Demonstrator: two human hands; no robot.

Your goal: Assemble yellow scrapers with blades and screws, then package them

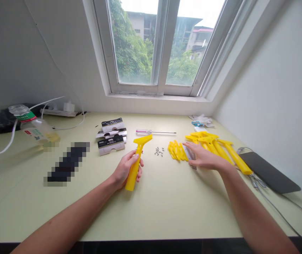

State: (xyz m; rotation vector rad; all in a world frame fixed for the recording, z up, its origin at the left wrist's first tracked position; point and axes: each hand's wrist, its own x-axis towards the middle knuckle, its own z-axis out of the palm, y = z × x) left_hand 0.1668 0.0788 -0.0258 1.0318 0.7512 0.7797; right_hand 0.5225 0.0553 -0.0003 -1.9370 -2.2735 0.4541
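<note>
My left hand [126, 169] is wrapped round the handle of a yellow scraper-like tool [133, 174], its wide head tilted up and away from me. Over on the right, my right hand [202, 156] reaches down at a stack of thin grey blades [190, 153], thumb and fingers around it; whether it grips any is unclear. Small yellow plastic pieces [176, 151] lie just left of the blades. Several more yellow handles [219, 151] are piled behind and right of that hand. Small screws [159, 152] lie between the two hands, and a screwdriver [144, 131] rests behind them.
Black and white cardboard packages [111, 145] are stacked left of centre. Farther left are a blurred dark object [67, 164] and a tilted bottle [38, 132] with a white cable. A dark flat device [270, 171] and cables lie at the right, beside the wall.
</note>
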